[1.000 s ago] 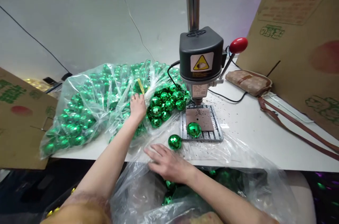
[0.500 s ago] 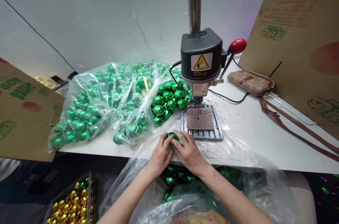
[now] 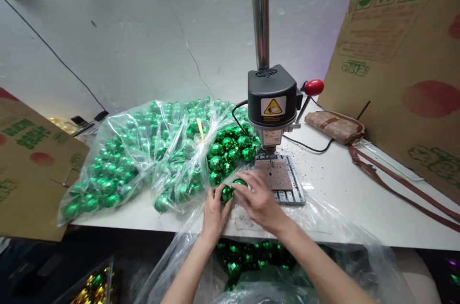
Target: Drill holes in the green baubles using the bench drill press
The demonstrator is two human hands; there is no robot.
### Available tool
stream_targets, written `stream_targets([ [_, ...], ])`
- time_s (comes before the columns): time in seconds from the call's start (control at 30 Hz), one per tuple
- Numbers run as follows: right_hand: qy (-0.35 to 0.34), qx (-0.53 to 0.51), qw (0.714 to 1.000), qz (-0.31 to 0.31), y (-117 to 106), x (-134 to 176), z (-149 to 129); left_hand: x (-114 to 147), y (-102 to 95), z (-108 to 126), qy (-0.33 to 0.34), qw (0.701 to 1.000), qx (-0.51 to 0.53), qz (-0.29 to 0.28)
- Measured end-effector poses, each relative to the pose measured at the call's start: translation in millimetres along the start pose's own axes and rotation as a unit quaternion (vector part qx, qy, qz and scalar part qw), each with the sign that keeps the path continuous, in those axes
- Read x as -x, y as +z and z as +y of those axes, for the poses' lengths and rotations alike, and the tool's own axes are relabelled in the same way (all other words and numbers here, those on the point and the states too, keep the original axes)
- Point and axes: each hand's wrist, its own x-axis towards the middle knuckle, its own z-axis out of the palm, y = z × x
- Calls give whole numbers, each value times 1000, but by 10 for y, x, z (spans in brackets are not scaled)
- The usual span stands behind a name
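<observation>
My left hand (image 3: 215, 213) is closed on a shiny green mirror-faceted ball (image 3: 226, 194) near the table's front edge. A second green ball (image 3: 240, 181) sits in the fingers of my right hand (image 3: 261, 201), close beside the first. Behind my right hand stands a small drill press (image 3: 272, 95) with a red-knobbed lever (image 3: 314, 87). Its slotted metal base (image 3: 296, 189) carries a brown board (image 3: 282, 177) with a dark hole. Left of the press, more green balls (image 3: 230, 150) lie at the mouth of a clear plastic bag.
Large clear bags (image 3: 143, 150) of green balls cover the table's left side. Another open bag (image 3: 179, 256) hangs below the front edge. A patterned purse (image 3: 336, 126) with a brown strap lies right of the press. Cardboard boxes (image 3: 402, 74) flank both sides; dark shavings litter the tabletop.
My hands were together around one visible green ball; now two balls show, one in each hand. My right hand has moved slightly right, and the camera view has tilted up.
</observation>
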Motion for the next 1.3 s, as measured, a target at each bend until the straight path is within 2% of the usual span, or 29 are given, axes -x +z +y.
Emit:
stream_targets([
  [0.07,-2,-21,998,64,-472,-117,92,-16,-135,74,-4,999,41,20],
  [0.13,27,-34,990,132,-927,-307,188,-64,-296,200,-10,994,93,55],
  [0.17,48,-42,980,190,-1127,-426,227,-97,-372,286,-18,989,134,67],
  [0.23,79,-99,923,363,-1444,-694,289,-176,-483,501,-60,960,267,59],
  [0.27,61,-111,909,397,-1557,-834,318,-219,-507,621,-93,929,357,34],
  [0.33,60,-126,922,362,-1696,-1103,399,-307,-478,860,-173,826,534,-46],
  [0.4,81,-141,924,347,-1735,-1333,515,-390,-348,1055,-240,717,645,-112],
  [0.43,100,-137,931,323,-1727,-1428,581,-427,-256,1126,-263,681,672,-129],
  [0.47,121,-137,938,294,-1705,-1507,643,-459,-154,1179,-280,659,685,-133],
  [0.5,141,-132,949,249,-1676,-1571,696,-485,-48,1212,-293,649,691,-126],
  [0.6,170,-119,964,166,-1586,-1675,750,-537,231,1225,-310,656,683,-81],
  [0.67,202,-158,954,153,-1549,-1693,702,-559,354,1184,-300,670,677,-57],
  [0.77,250,-236,927,151,-1530,-1708,601,-603,461,1088,-249,704,663,-48],
  [0.9,280,-281,903,166,-1521,-1817,600,-705,576,951,-175,771,610,-50],
  [1.0,331,-369,853,164,-1511,-1954,669,-788,680,882,-118,819,559,-56],
  [1.07,348,-400,835,144,-1505,-2027,702,-833,748,856,-85,840,532,-59],
  [1.3,297,-363,878,92,-1474,-2023,681,-935,900,802,-26,862,498,-92],
])
